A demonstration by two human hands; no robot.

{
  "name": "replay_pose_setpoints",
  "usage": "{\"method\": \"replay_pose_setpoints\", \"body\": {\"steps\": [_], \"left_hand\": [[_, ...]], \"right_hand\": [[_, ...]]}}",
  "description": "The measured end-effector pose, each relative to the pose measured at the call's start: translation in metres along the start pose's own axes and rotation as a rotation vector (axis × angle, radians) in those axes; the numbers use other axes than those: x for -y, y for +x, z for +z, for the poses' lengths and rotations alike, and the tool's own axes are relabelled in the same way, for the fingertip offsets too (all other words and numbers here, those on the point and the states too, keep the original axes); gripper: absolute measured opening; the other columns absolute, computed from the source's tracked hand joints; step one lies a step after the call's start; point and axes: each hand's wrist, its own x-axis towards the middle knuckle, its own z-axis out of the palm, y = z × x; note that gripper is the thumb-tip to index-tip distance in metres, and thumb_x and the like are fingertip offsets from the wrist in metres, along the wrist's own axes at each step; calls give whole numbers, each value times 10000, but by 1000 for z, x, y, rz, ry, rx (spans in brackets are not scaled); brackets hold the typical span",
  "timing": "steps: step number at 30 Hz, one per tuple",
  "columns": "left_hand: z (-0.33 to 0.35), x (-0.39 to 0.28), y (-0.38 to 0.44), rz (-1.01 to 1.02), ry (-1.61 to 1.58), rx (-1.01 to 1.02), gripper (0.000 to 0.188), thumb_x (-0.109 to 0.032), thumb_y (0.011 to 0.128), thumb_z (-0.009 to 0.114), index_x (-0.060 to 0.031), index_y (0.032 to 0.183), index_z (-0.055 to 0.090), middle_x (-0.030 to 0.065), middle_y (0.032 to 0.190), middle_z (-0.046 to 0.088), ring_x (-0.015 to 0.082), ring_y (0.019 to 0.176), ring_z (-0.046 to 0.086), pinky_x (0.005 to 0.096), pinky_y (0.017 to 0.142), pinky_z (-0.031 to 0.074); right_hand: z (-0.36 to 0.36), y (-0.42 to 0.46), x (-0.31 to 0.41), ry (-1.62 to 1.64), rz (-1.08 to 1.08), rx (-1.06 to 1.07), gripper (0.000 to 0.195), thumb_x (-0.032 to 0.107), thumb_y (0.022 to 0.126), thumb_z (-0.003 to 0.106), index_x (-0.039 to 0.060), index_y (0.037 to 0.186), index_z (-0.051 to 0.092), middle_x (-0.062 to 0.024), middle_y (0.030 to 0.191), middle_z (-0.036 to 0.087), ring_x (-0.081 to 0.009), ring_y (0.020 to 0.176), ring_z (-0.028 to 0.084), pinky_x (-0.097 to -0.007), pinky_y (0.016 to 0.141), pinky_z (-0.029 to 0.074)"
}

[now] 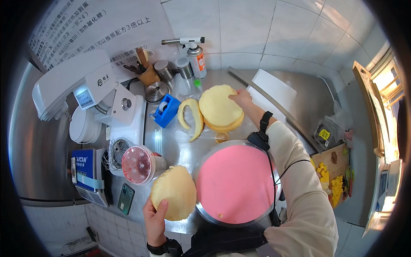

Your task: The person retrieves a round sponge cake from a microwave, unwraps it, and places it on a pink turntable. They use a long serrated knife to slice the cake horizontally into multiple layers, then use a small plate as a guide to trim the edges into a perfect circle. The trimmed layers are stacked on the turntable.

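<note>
My left hand [155, 221] grips the lower left edge of a thin round sponge cake layer [175, 194], thumb on top, held just left of a large metal bowl filled with a smooth pink mixture [236, 183]. Some crumbs lie on the pink surface near its lower edge. My right hand [241, 98] reaches over the bowl to a stack of round sponge cake layers [221, 107]; its fingers touch the upper right edge of the top layer, and whether they pinch it I cannot tell. A curved strip of cake trimming [196, 120] lies on clear plastic left of the stack.
At left stand a white stand mixer [120, 109], a lidded plastic tub [138, 165], a blue tape dispenser [166, 110] and a phone [126, 199]. Behind is a gas torch [197, 61]. A long metal bar [273, 102] and a cutting board with yellow fruit pieces [334, 160] are at right.
</note>
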Motion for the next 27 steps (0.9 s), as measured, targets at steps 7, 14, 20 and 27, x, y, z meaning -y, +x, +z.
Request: {"method": "replay_pose_setpoints", "body": {"steps": [7,14,20,27], "left_hand": [[-10,4,7,45,-95,-2,399,-137,935,611,41,1279,518,103,1201,623,172,1068,602,301,931,461],[-14,1,1,69,-180,-57,398,-127,938,599,41,1287,510,113,1213,614,181,1075,604,304,928,467],[-29,-2,-16,121,-220,-88,400,-136,936,601,36,1286,510,110,1211,610,185,1077,602,311,928,472],[-45,-7,-44,117,-414,-168,468,-136,911,615,38,1321,469,132,1257,581,236,1126,590,342,946,480]], "right_hand": [[-30,-30,20,581,71,379,462,204,814,754,-22,1186,600,-134,1070,678,-237,944,673,-379,797,545],[-2,-35,21,755,2,477,478,211,866,710,-5,1258,542,-126,1100,656,-246,961,661,-369,775,562],[-51,-77,48,885,-120,446,450,221,887,687,-11,1245,542,-117,1099,655,-230,968,657,-366,845,548],[-162,-218,45,1042,-118,806,454,201,913,647,-26,1282,513,-143,1173,647,-222,999,673,-357,843,566]]}}
